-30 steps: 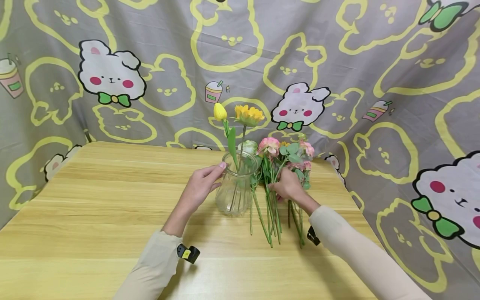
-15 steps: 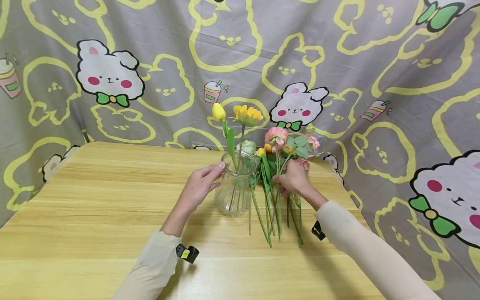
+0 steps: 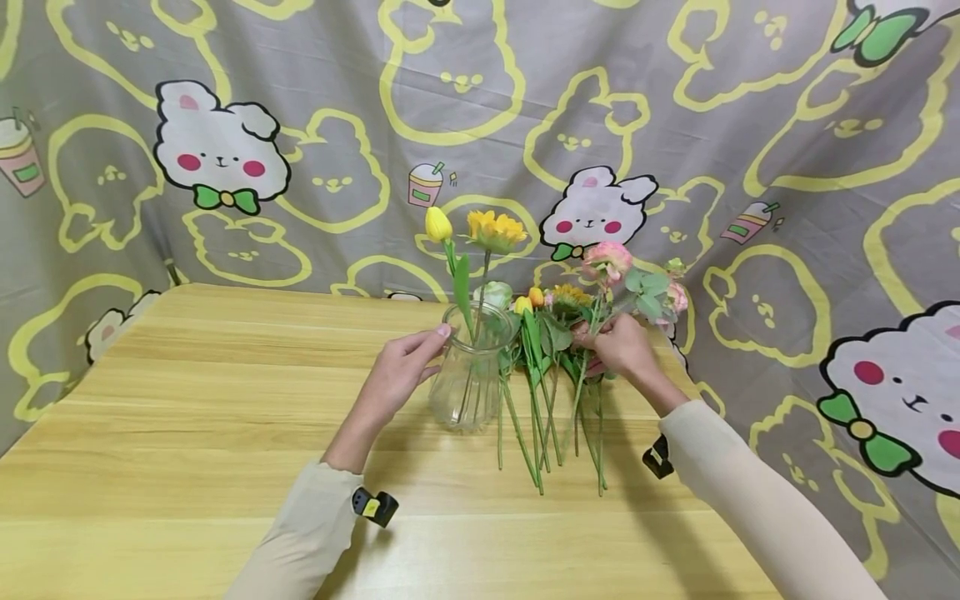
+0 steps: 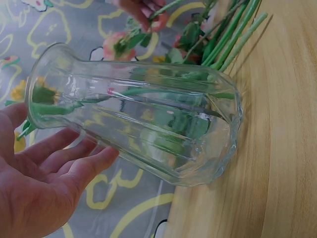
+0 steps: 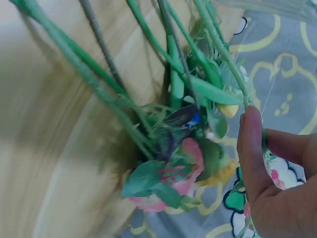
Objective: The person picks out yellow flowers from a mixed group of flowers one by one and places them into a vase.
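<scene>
My left hand (image 3: 397,375) rests against a clear glass vase (image 3: 450,398), thumb at the rim and fairly straight fingers touching its side. The vase stands upright, holding a yellow tulip (image 3: 438,225) and a yellow sunflower-like bloom (image 3: 497,232). To its right, my right hand (image 3: 628,346) pinches a green stem (image 5: 225,54) between thumb and finger. That stem carries a pink ruffled flower (image 3: 607,261), with round green leaves (image 3: 647,290) and a smaller pink bloom beside it. Below this hand lie several other flowers, their stems (image 3: 536,450) pointing toward me.
Among the lying flowers are a yellow tulip (image 3: 522,306), an orange bud (image 3: 536,297) and a pale green-white bloom (image 3: 495,293) behind the vase. The wooden table (image 3: 225,433) ends at a cartoon-printed grey curtain (image 3: 330,75).
My right hand has moved right, drawing the pink flower out of the lying bunch. The tulips and a sunflower beneath have come into sight. Left hand and vase stay put.
</scene>
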The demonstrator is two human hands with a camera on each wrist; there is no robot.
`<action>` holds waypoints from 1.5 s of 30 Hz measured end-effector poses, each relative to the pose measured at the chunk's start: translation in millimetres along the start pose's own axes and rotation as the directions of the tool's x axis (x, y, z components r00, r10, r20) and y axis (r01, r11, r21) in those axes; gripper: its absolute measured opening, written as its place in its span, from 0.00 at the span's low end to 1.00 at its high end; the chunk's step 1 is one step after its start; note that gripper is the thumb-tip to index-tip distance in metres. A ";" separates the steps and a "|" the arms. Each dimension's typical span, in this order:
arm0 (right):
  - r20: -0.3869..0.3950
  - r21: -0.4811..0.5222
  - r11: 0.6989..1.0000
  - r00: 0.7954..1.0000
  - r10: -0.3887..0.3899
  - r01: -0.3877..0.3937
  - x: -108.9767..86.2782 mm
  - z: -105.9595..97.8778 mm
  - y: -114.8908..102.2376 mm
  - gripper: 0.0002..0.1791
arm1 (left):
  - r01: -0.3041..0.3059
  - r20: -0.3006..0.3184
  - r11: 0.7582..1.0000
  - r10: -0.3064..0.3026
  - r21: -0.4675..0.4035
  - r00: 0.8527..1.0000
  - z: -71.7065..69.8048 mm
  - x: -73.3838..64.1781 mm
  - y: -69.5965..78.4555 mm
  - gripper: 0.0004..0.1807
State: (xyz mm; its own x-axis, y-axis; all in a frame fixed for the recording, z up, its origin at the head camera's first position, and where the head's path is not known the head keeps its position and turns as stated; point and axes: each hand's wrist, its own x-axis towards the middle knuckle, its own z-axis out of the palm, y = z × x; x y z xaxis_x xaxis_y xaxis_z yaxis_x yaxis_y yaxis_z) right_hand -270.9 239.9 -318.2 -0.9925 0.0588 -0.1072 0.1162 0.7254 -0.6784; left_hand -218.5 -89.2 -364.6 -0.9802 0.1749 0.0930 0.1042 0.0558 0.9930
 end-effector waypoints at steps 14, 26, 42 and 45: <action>0.020 0.118 0.992 0.999 0.035 -0.037 9.3 8.4 36.1 0.21 | -0.010 0.001 1.000 0.010 -0.010 1.000 0.4 0.3 -1.0 0.37; 0.139 0.211 0.968 0.985 0.105 -0.133 12.9 22.3 42.7 0.16 | -0.014 0.003 1.000 0.014 -0.020 1.000 0.8 -0.3 0.3 0.36; 0.041 -0.011 1.000 0.999 0.020 -0.020 7.6 25.0 49.1 0.19 | -0.009 0.005 1.000 0.009 -0.015 1.000 0.1 -1.4 1.6 0.36; 0.020 -0.060 0.998 1.000 0.008 -0.007 6.7 23.7 49.2 0.22 | -0.007 0.006 1.000 0.007 -0.021 1.000 0.2 -1.1 1.7 0.36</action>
State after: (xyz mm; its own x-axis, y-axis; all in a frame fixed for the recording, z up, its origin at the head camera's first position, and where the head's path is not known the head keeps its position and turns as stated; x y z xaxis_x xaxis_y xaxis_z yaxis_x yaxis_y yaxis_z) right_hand -270.9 259.7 -369.5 -0.9906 0.0515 -0.1270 0.1209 0.7647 -0.6330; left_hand -217.3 -89.0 -363.0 -0.9784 0.1814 0.0993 0.1072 0.0344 0.9936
